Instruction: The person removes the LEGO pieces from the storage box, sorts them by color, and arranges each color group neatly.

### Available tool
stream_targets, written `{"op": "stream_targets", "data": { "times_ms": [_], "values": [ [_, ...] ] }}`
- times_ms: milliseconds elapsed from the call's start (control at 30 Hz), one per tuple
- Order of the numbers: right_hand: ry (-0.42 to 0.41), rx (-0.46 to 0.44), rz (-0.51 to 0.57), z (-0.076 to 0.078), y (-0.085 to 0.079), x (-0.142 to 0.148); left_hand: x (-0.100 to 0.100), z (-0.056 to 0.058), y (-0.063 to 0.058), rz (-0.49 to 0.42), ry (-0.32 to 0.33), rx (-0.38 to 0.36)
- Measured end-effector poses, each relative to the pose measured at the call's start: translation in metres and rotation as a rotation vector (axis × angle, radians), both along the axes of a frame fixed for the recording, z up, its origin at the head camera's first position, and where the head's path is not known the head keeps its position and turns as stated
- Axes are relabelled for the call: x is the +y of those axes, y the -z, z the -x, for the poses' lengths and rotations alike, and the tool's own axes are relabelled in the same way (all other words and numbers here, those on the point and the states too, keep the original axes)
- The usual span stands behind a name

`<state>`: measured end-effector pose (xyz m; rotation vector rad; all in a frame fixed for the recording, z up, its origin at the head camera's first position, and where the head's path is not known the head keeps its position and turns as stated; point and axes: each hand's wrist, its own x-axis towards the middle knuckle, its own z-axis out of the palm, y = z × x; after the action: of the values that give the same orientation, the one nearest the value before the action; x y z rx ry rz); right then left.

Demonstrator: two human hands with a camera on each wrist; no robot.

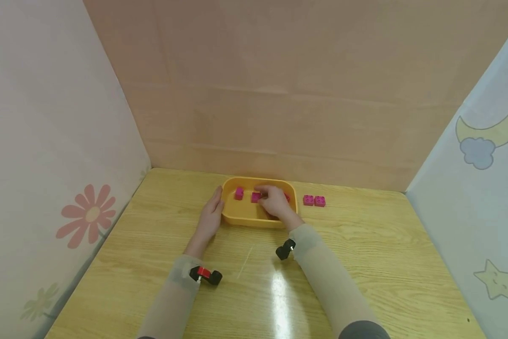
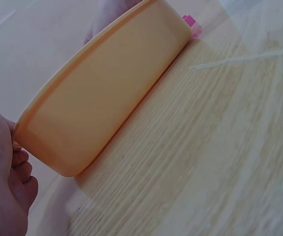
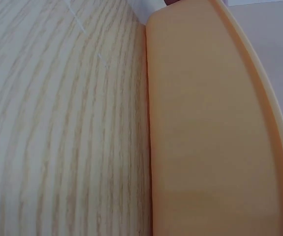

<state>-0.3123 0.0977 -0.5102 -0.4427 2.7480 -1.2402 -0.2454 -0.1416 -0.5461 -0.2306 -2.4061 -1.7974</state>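
Observation:
A yellow tray [image 1: 260,222] stands on the table with several pink toy bricks inside. At its left end, my left hand [image 1: 210,219] grips the rim; bent fingers [image 2: 23,172] show against the outside in the left wrist view. My right hand [image 1: 275,201] reaches over the near wall into the tray. Its thumb and forefinger are around a pink brick [image 1: 255,197], but whether they pinch it is hidden. Another pink brick [image 1: 238,193] lies further left in the tray, and part of one [image 1: 287,197] shows behind the right hand.
Two pink bricks, a left one [image 1: 308,200] and a right one [image 1: 319,201], sit side by side on the wooden table [image 1: 364,254], right of the tray. A brown backdrop [image 1: 279,117] rises behind the table, with patterned sheets [image 1: 46,117] at both sides.

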Motion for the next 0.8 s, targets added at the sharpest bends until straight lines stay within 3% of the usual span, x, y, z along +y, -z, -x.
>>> {"op": "stream_targets", "data": {
  "times_ms": [800],
  "values": [
    [-0.023,0.047,-0.072,-0.0005,0.0024,-0.0036,-0.0003,0.0,0.0002,0.008,0.004,-0.019]
  ]
}}
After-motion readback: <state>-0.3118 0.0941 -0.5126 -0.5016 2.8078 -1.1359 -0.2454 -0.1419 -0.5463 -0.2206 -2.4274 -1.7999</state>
